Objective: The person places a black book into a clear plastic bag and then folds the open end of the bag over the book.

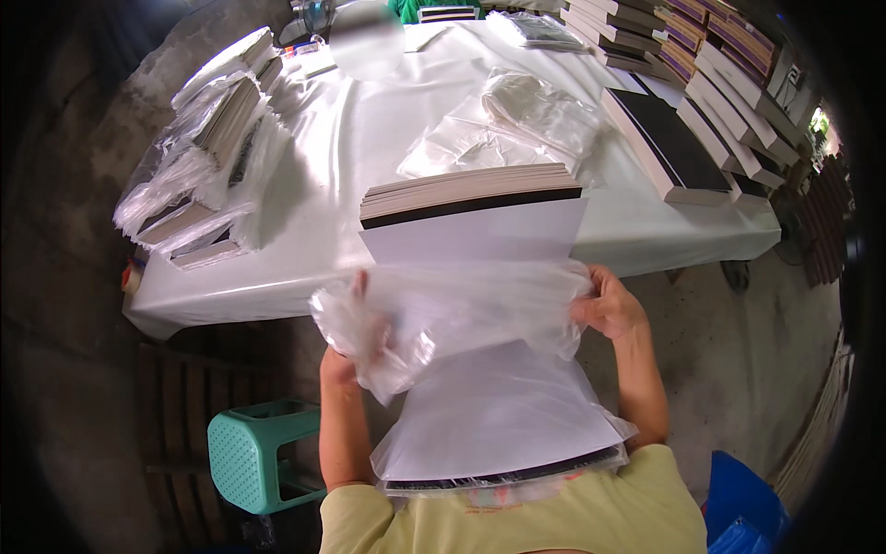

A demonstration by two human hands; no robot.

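Note:
A long stack of flat boards (475, 231), with a white sheet on one face and a black layer beside cream edges, reaches from the table edge toward my chest. Its near end sits inside a clear plastic bag (461, 295), which is bunched across the middle. My left hand (366, 334) grips the bag's left side, its fingers partly veiled by the film. On the opposite side my right hand (609, 305) pinches the bag's edge between thumb and fingers. A white sheet (503, 411) shows through the film near my shirt.
Plastic-wrapped stacks (208, 148) stand on the left of the white-covered table (351, 120). Folded plastic bags (526, 120) lie beyond the boards. Black-topped boards (669, 143) and more stacks fill the right. A green stool (263, 452) stands at lower left; a person in green (434, 7) is across the table.

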